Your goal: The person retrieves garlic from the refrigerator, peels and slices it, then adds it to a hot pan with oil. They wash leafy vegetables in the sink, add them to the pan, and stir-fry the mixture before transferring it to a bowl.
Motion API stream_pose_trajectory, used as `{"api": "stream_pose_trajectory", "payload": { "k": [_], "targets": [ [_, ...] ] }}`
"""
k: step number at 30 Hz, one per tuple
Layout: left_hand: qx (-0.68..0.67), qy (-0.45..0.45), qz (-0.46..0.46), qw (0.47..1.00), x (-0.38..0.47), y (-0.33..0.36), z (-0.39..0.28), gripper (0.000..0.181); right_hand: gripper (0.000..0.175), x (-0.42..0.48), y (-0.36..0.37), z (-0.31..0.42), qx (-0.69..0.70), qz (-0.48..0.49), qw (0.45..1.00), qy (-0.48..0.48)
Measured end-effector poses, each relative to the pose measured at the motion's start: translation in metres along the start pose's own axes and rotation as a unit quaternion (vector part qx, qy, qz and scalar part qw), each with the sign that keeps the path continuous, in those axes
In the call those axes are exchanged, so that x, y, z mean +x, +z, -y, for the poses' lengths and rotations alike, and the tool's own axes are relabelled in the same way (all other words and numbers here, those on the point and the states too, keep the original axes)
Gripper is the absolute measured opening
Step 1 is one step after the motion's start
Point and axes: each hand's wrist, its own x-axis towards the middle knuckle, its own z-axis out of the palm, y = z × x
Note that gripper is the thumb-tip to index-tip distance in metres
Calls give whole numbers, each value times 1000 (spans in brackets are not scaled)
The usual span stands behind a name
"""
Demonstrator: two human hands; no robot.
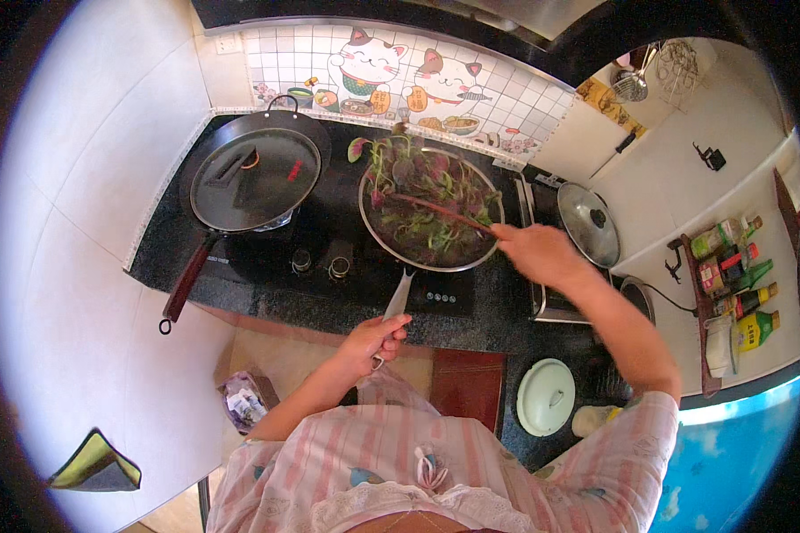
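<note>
My left hand [375, 345] grips the metal handle [399, 298] of a frying pan [433, 265] on the black stove. Leafy greens with reddish-purple leaves [433, 174] fill the pan, and some stand up past its far rim. Held in my right hand [540, 253], reddish-brown chopsticks [443, 210] reach across the pan into the leaves. Their tips are hard to make out among the greens. To the left, a wok [197, 160] with a dark wooden handle [190, 283] carries a glass lid [267, 193].
Two control knobs [339, 268] sit between the pans. A glass lid [590, 226] leans at the right wall, near a metal-framed appliance [540, 310]. A pale green enamel lid [545, 398] lies on the right counter. Bottles [740, 280] stand on a wall shelf. A lined bin [245, 403] is on the floor.
</note>
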Motion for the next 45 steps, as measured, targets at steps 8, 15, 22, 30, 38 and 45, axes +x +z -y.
{"api": "stream_pose_trajectory", "payload": {
  "k": [8,15,22,30,38,45],
  "targets": [
    [23,-24,40,999,2,-9,-11,28,27,-19,0,-4,15,66,997,22],
    [25,-27,32,999,-2,-10,-15,26,34,1,-23,-24,-90,-118,989,25],
    [17,18,10,1000,-8,-4,-9,19,36,88,34,-6,-192,-31,980,31],
    [11,21,22,999,-5,-7,-9,23,28,37,24,-7,-3,96,995,17],
    [9,5,35,999,-4,-8,-13,22,25,27,-31,-22,-54,76,992,83],
    [34,2,22,999,-8,-7,-17,20,22,30,-35,-14,-103,78,990,63]
  ]
}}
